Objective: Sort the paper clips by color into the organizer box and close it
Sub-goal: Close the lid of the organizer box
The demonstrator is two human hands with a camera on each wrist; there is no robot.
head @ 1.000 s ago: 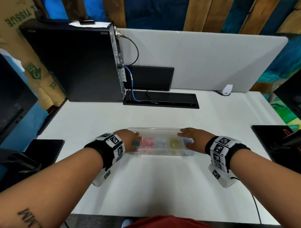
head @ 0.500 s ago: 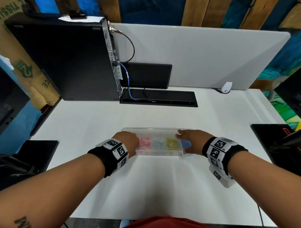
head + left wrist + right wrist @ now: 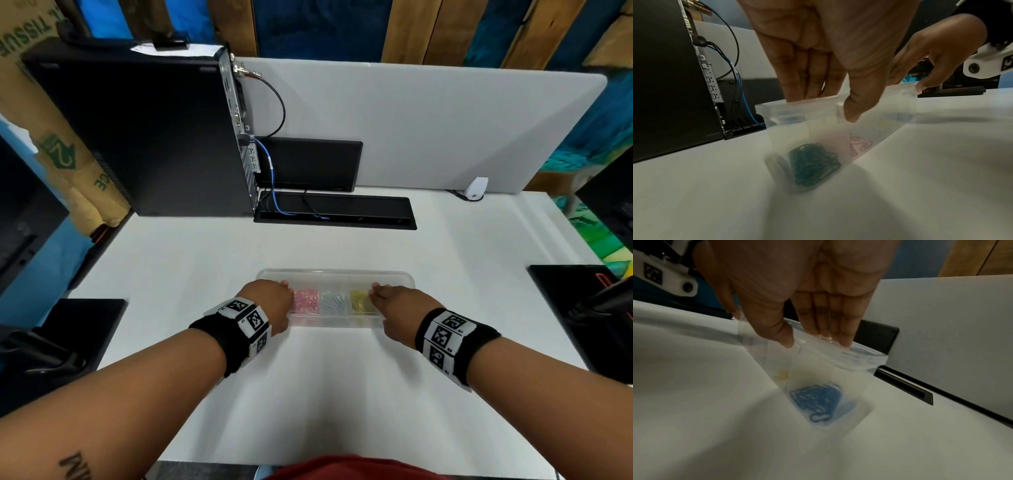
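Observation:
A clear plastic organizer box point(image 3: 335, 277) lies on the white desk with its lid down. Pink clips point(image 3: 306, 300), pale clips point(image 3: 333, 302) and yellow clips point(image 3: 359, 300) show through the middle compartments. My left hand point(image 3: 270, 301) rests on the left end, straight fingers point(image 3: 807, 81) pressing the lid and the thumb against the front rim, above the green clips point(image 3: 813, 164). My right hand point(image 3: 397, 308) presses the right end the same way, fingers point(image 3: 830, 321) flat on the lid above the blue clips point(image 3: 816, 399).
A black computer tower point(image 3: 137, 137) stands at the back left with cables running into a black desk slot point(image 3: 335, 210). A grey divider panel point(image 3: 445, 130) closes off the back. Black pads lie at the left edge point(image 3: 82, 325) and right edge point(image 3: 575, 308).
Both hands have slid a little inward over the box ends, so the green and blue compartments are now hidden in the head view. The box has stayed in place.

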